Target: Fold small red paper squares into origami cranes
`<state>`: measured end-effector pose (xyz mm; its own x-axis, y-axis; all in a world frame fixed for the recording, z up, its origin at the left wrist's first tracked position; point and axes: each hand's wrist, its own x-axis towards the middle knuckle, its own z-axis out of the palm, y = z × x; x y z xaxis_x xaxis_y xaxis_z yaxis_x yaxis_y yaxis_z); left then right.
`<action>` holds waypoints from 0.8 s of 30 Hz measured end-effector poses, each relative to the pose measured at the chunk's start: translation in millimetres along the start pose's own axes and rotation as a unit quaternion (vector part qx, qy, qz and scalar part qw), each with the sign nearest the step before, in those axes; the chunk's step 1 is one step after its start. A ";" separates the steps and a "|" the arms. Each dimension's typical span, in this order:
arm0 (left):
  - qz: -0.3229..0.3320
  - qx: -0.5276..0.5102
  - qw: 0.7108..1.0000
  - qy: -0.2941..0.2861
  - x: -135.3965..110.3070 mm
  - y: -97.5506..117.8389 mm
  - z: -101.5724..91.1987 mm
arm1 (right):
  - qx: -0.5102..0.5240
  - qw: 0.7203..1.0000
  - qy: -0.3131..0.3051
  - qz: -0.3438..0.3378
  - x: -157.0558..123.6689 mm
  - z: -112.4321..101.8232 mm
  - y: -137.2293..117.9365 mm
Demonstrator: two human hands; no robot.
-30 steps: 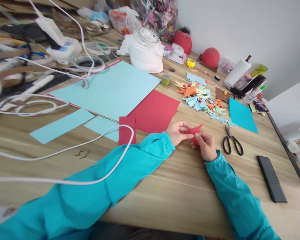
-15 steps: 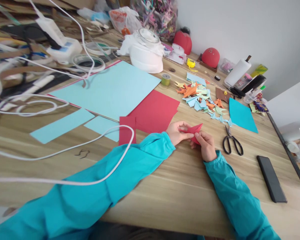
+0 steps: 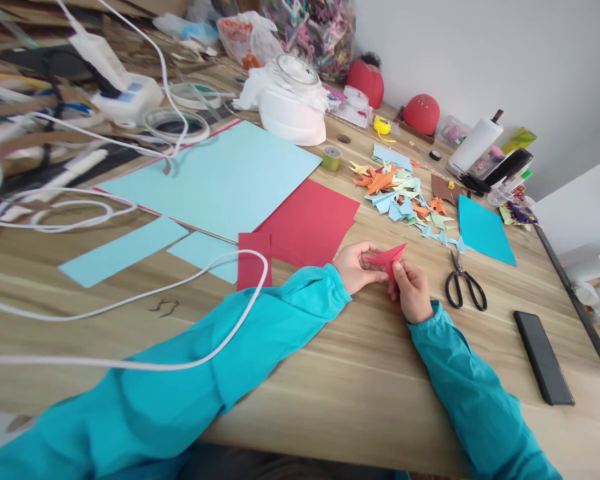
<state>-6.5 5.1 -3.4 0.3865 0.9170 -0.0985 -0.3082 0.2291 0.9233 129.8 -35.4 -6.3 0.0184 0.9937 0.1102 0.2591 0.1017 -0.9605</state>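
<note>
Between my two hands is a small piece of red folded paper (image 3: 391,255), with pointed ends sticking out to the left and the upper right. My left hand (image 3: 355,268) has its fingers round the left side of it, partly hidden behind the paper. Thumb and fingers of my right hand (image 3: 413,291) pinch its lower right part. Beyond my hands lies a heap of small folded paper figures (image 3: 397,193) in orange, light blue and pale green. Black-handled scissors (image 3: 460,283) rest just right of my right hand.
Red sheets (image 3: 310,223) and a large light blue sheet (image 3: 220,177) lie to the left, with light blue strips (image 3: 125,250) nearer. A white cable (image 3: 253,303) crosses over my left sleeve. A phone (image 3: 543,357) and a turquoise pad (image 3: 485,230) are at right.
My left thumb has come lower on the red folded paper, so more of it shows. The paper's pointed tips look slightly more spread. My right hand has barely shifted.
</note>
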 end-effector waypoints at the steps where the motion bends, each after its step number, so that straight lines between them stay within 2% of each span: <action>1: -0.002 -0.004 1.000 -0.001 -0.5 0.9 0.6 | 0.003 1.000 0.000 0.000 0.1 0.0 0.0; 9: -0.001 0.044 0.999 0.025 -3.0 3.0 1.3 | 0.044 0.999 -0.018 0.015 -0.6 0.5 0.2; 18: -0.035 0.011 0.999 -0.028 2.6 -5.0 -4.4 | 0.047 0.997 -0.050 0.039 0.1 -3.3 -1.0; 24: -0.014 -0.006 1.000 -0.009 0.0 -2.0 -1.2 | 0.096 0.994 -0.017 0.042 2.4 -2.4 3.6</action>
<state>-6.9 5.1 -5.7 0.4105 0.9041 -0.1186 -0.3071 0.2595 0.9156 133.1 -32.7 -8.9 -0.0021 0.9997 0.0223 0.0686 0.0224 -0.9974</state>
